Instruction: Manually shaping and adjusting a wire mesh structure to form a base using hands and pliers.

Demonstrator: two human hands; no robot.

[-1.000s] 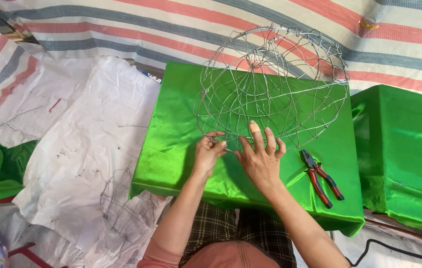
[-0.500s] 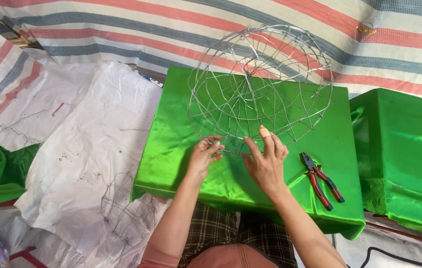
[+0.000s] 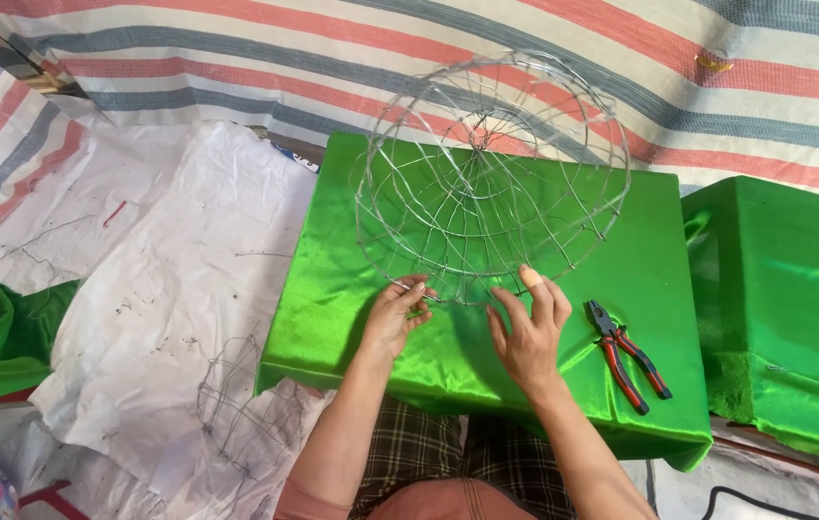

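**Wire frame on the green cloth, both hands at its near rim**

Behind everything, the striped tarp (image 3: 236, 67) with red, grey and white bands covers the ground, and on my left a big white plastic sheet (image 3: 169, 289) lies over it. In front of me is the tabletop (image 3: 332, 289), wrapped in shiny green satin, and a second green-covered block (image 3: 785, 289) stands just beside it on my right.

On the tabletop rests the round wire frame (image 3: 491, 173), a kind of dome of thin wires with spokes going to one centre. Its near rim touches the cloth, and the far side stands up, tilted away from me. Compared with a second ago, the frame is turned a little and sits more to the left on the cloth, so another part of the rim is now under my fingers. I think this means I work around the rim piece by piece.

My left hand (image 3: 395, 318) pinches the rim wire between the thumb and fingers. My right hand (image 3: 528, 332) is open with spread fingers and only presses on the rim and the cloth; it is not closed on anything.

The pliers (image 3: 627, 354) with red and black handles lie untouched near my right hand. Another small wire piece (image 3: 246, 404) lies on the white sheet at the left.
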